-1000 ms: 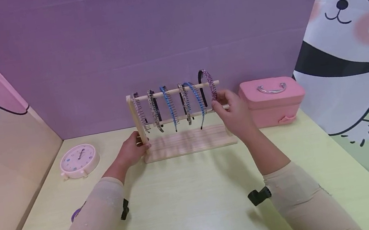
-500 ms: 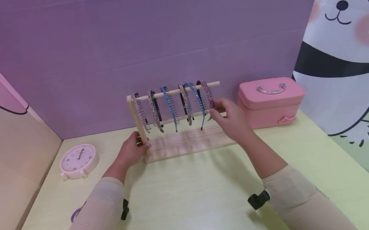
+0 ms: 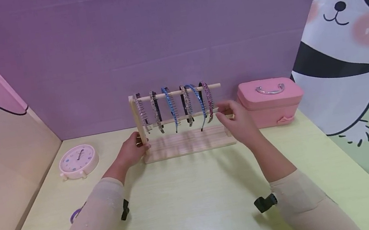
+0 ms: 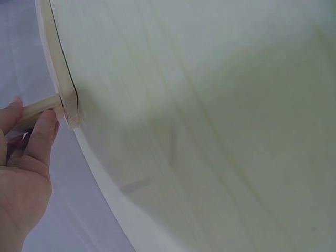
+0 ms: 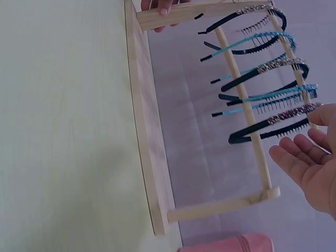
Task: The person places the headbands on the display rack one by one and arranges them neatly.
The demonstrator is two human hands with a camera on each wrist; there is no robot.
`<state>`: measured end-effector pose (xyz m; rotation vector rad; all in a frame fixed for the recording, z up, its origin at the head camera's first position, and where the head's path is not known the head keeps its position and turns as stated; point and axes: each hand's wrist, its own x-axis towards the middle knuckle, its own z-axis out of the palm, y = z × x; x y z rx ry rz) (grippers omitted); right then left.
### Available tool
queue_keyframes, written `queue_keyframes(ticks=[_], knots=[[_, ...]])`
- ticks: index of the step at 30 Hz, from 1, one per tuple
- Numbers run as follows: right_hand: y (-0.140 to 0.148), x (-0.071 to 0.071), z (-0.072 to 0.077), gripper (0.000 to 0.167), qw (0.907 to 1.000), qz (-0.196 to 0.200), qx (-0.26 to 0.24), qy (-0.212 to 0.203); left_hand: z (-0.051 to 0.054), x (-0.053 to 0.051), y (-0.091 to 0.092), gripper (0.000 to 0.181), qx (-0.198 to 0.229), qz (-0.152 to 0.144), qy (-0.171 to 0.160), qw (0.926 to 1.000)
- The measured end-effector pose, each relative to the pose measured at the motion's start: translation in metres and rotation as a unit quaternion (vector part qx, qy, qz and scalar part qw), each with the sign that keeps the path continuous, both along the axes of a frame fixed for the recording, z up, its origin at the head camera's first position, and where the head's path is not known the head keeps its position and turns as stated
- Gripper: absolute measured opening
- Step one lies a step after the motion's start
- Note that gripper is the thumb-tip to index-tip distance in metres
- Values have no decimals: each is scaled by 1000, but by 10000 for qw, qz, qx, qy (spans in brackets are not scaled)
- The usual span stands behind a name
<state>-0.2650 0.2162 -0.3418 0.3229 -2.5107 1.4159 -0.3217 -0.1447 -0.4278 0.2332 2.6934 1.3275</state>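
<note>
A wooden headband rack (image 3: 189,146) stands on the table, with several headbands hung over its rods. My left hand (image 3: 131,150) grips the rack's left upright (image 4: 39,108), fingers and thumb on either side of it. The purple glitter headband (image 3: 209,101) hangs rightmost, beside a blue headband (image 3: 199,101). Just right of the purple one is my right hand (image 3: 240,122), its fingers loosely extended and holding nothing. In the right wrist view, its thumb appears close to the purple headband's glittered part; whether they touch I cannot tell. Farther left hang silver headbands (image 3: 156,113) and another blue one.
A pink case (image 3: 272,104) with a silver handle stands right of the rack, close behind my right hand. On the left lies a pink clock (image 3: 79,161). A purple backdrop (image 3: 172,33) rises behind the table (image 3: 191,205).
The purple headband has come down and left onto the rack beside the blue one. My right hand has let go of it and drawn slightly right. The left hand has stayed on the upright.
</note>
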Motion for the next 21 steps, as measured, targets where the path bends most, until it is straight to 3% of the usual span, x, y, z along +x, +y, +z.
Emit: queue_keyframes(ticks=[14, 21], knots=[[32, 21, -4, 39, 9997, 24, 245, 25, -2, -1, -3, 40, -50, 88, -49, 9999], [35, 37, -1, 39, 9974, 377, 615, -6, 0, -2, -4, 47, 85, 175, -120, 9997]])
